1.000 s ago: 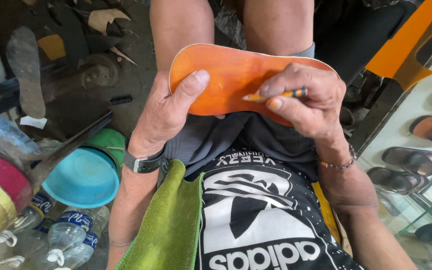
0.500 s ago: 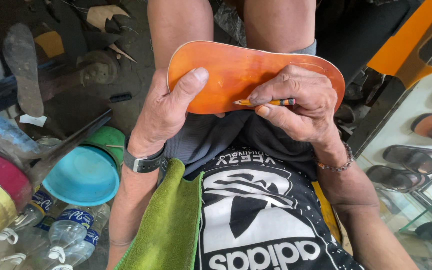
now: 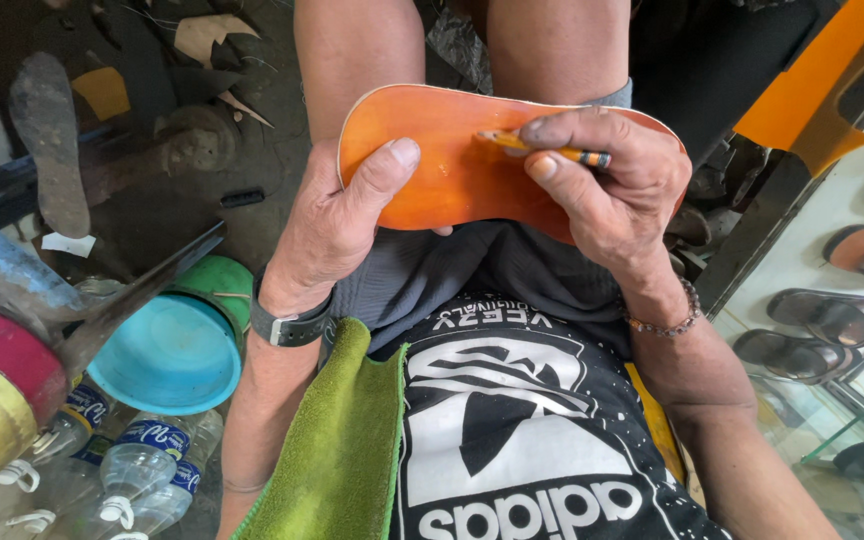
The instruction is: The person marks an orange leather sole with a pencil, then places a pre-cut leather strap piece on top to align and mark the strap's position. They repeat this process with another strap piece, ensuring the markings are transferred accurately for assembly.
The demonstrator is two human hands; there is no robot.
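While left hand [image 3: 337, 225] grips orange insole [image 3: 452, 160], right hand [image 3: 607, 185] presses pencil [image 3: 542, 148] onto it.

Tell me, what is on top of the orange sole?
On the orange sole lie the left hand's thumb and the tip of a pencil held by the right hand. That hand covers the sole's right part.

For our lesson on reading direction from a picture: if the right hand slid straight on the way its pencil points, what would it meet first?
The right hand holds a pencil aimed leftward across the orange sole. Going on, it would probably meet the left hand's thumb pressed on that sole, though depth is unclear.
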